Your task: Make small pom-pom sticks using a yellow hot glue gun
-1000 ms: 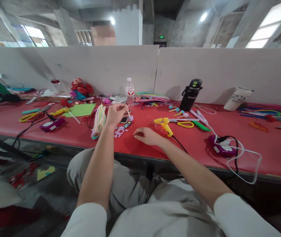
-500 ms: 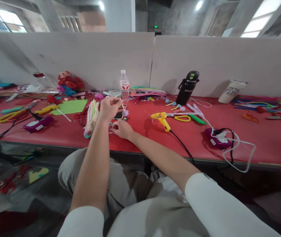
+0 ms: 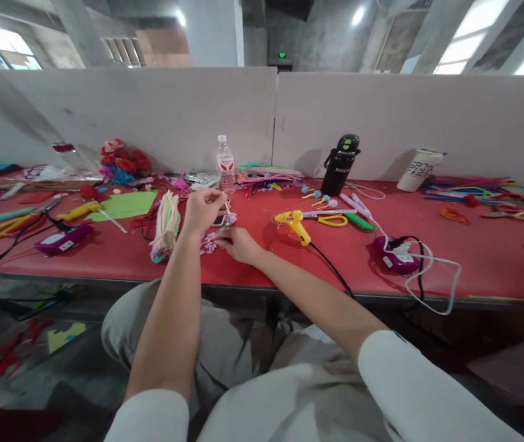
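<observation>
My left hand [image 3: 203,212] is closed in a pinch on a pale stem with a small purple flower [image 3: 230,218] hanging head down from it. Just below and to the right, my right hand [image 3: 240,245] has its thumb and fingers drawn together; what lies between the fingertips, if anything, is too small to make out. Beside those fingertips is a scatter of small purple pieces [image 3: 207,244] on the red table [image 3: 253,270]. A dark phone [image 3: 218,221] lies partly hidden behind my hands. Left of my left hand rests a bundle of pale fuzzy stems [image 3: 167,224].
To the right lie a yellow glue gun [image 3: 296,226], yellow-handled scissors [image 3: 333,220] and several finished flower stems [image 3: 319,197]. A water bottle [image 3: 226,166] and a black flask [image 3: 341,166] stand near the white partition [image 3: 151,116]. Purple power strips [image 3: 395,256] with cables sit on both sides.
My right hand has shifted slightly right, away from the small purple pieces, which now show more. The left hand still holds the flower, a little lower. The view has shifted slightly.
</observation>
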### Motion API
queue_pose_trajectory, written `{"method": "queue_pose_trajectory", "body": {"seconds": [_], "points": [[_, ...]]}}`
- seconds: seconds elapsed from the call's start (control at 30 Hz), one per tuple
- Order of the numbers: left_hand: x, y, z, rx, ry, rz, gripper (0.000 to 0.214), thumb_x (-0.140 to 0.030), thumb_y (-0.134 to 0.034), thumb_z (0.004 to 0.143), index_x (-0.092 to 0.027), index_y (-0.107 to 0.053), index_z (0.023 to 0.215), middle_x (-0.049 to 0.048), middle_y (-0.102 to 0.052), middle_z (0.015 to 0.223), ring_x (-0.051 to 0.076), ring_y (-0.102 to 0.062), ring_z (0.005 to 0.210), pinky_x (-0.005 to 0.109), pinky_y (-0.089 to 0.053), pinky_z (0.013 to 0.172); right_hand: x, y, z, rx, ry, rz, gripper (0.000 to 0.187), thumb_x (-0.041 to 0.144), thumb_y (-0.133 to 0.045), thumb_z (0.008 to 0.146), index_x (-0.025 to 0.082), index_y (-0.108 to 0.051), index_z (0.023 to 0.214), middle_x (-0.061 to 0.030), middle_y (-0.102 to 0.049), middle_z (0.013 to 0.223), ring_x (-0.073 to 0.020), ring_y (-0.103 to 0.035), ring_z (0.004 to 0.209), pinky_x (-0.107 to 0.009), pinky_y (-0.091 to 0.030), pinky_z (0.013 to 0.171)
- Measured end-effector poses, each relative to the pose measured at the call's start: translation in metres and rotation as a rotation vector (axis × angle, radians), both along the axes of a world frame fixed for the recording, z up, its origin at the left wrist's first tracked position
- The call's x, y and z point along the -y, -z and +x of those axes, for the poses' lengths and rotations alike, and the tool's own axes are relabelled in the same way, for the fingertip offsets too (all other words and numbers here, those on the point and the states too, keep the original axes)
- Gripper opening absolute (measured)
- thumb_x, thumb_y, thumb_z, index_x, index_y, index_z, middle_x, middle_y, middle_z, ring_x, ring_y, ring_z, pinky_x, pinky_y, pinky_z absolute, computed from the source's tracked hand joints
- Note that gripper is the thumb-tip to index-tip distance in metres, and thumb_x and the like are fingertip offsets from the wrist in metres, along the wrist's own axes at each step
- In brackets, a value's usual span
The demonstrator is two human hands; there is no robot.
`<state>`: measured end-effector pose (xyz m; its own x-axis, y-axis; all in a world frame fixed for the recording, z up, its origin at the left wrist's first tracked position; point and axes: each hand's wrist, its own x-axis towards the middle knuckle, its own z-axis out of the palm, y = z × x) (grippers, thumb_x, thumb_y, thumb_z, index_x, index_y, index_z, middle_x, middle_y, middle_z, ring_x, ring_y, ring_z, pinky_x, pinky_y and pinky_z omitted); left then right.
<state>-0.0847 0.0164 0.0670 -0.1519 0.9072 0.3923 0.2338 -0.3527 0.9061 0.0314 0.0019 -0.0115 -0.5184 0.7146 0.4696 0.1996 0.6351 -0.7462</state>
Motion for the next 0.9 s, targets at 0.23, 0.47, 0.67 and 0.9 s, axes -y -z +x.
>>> {"method": "queue_pose_trajectory", "body": {"seconds": [0.23, 0.47, 0.67, 0.9], "points": [[-0.004, 0.013, 0.016, -0.118, 0.096, -0.016, 0.022, -0.035, -0.069, 0.075, -0.014, -0.067, 0.079, 0.0050, -0.067, 0.072, 0.017, -0.065, 0.062, 0.030, -0.059, 0.060, 0.009, -0.017, 0.085, -0.117, 0.120, -0.056, 0.021, 0.035, -0.063, 0.086, 0.017, -0.067, 0.077, -0.0004, -0.065, 0.065, -0.0126, -0.058, 0.060, -0.024, -0.046, 0.060], [0.007, 0.024, 0.045, -0.266, 0.323, -0.067, 0.025, -0.040, -0.066, 0.078, -0.016, -0.068, 0.084, 0.0069, -0.070, 0.082, 0.020, -0.068, 0.074, 0.032, -0.059, 0.067, -0.002, -0.007, 0.123, -0.300, 0.265, -0.085, 0.027, 0.045, -0.065, 0.081, 0.018, -0.066, 0.078, -0.0016, -0.064, 0.066, -0.0134, -0.057, 0.059, -0.027, -0.047, 0.058], [0.009, 0.029, 0.054, -0.328, 0.372, -0.051, 0.024, -0.039, -0.063, 0.081, -0.016, -0.068, 0.086, 0.0077, -0.070, 0.086, 0.020, -0.068, 0.076, 0.033, -0.059, 0.069, -0.013, 0.009, 0.121, -0.385, 0.169, -0.114, 0.024, 0.039, -0.062, 0.082, 0.019, -0.069, 0.093, -0.0063, -0.072, 0.085, -0.0182, -0.068, 0.078, -0.034, -0.055, 0.077], [0.010, 0.029, 0.055, -0.375, 0.377, -0.054, 0.024, -0.040, -0.062, 0.082, -0.017, -0.067, 0.086, 0.0071, -0.071, 0.086, 0.019, -0.068, 0.075, 0.033, -0.058, 0.072, -0.006, 0.000, 0.126, -0.226, 0.333, 0.003, 0.027, 0.044, -0.061, 0.085, 0.018, -0.066, 0.082, -0.0043, -0.068, 0.075, -0.0156, -0.061, 0.070, -0.029, -0.050, 0.069]]}}
